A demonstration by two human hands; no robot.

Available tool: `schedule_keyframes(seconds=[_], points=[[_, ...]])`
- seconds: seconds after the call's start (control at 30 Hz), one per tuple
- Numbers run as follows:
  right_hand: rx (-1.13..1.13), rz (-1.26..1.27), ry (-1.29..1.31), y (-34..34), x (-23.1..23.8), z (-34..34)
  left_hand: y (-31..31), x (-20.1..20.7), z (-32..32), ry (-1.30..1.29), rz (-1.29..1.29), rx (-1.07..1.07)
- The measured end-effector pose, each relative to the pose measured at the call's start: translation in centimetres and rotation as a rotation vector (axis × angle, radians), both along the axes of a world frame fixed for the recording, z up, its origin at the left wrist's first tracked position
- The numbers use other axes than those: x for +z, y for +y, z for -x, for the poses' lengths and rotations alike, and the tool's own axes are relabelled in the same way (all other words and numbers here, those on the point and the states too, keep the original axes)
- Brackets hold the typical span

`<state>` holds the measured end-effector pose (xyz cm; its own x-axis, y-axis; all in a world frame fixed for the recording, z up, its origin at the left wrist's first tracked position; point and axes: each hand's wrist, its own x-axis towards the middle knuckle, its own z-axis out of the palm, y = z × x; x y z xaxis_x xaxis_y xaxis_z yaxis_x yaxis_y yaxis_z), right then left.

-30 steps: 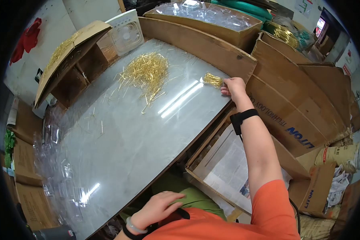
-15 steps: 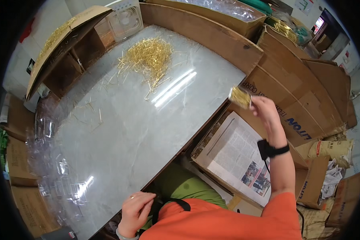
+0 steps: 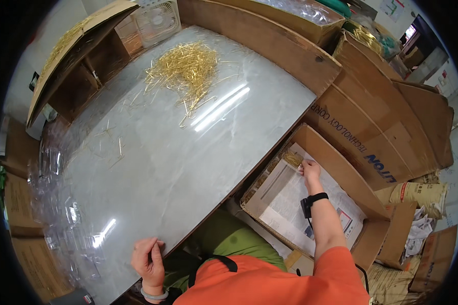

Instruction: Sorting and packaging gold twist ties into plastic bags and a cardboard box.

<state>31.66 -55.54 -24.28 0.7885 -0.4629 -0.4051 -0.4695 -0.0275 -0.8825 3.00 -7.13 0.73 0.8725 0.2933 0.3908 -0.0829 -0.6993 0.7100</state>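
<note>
My right hand (image 3: pixel 311 170) reaches down into an open cardboard box (image 3: pixel 367 191) and grips a small clear case of gold-coloured wire hooks (image 3: pixel 292 158) by its end. The case is at the box's far left corner, over a sheet of newspaper (image 3: pixel 285 195) and beside a row of similar filled cases (image 3: pixel 262 179). My left hand (image 3: pixel 148 260) is at the table's near edge, fingers curled together with nothing visible in them. A loose pile of gold wire hooks (image 3: pixel 188 66) lies at the back of the grey marbled table (image 3: pixel 163 173).
Clear plastic cases (image 3: pixel 71 218) crowd the table's left side. A wooden board (image 3: pixel 269 38) borders the back edge, near a white fan (image 3: pixel 158 21). A cardboard shelf (image 3: pixel 81 66) stands back left. Large flattened cartons (image 3: pixel 376 117) lean behind the open box.
My right hand has carried the case from beside the table's right corner down into the cardboard box. My left hand has shifted slightly left, and the view has moved a little.
</note>
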Motion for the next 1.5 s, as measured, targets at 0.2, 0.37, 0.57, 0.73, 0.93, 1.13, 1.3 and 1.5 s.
schedule_keyframes(seconds=[0.2, 0.37, 0.57, 0.73, 0.93, 1.13, 1.3, 1.5], points=[[-0.019, 0.209, 0.019, 2.0, -0.9, -1.4, 0.0, -0.6, 0.0, 0.039, 0.049, 0.056], [-0.031, 0.212, 0.033, 2.4, 0.1, -1.2, -0.2, -0.4, -0.3, 0.088, 0.06, 0.076], [0.032, 0.222, -0.017, 2.3, -1.7, -1.7, 0.4, -0.8, 0.4, 0.12, 0.039, 0.087], [-0.012, 0.223, -0.042, 1.7, -3.7, -1.0, 0.9, -1.1, 0.2, 0.136, 0.042, 0.03], [-0.057, 0.064, -0.036, 2.7, -1.7, 0.2, 0.4, -0.9, 0.1, 0.152, 0.109, 0.07], [0.004, 0.204, -0.083, 2.0, -3.3, 0.0, 1.1, -1.5, 0.3, 0.136, 0.16, 0.077], [-0.165, 0.436, -0.097, 4.5, -2.1, 0.0, 1.4, -2.3, 2.5, 0.506, -0.251, 0.472], [-0.281, 0.392, -0.11, 4.7, 0.4, 1.3, 0.7, -1.2, 0.9, 0.258, 0.285, 0.197]])
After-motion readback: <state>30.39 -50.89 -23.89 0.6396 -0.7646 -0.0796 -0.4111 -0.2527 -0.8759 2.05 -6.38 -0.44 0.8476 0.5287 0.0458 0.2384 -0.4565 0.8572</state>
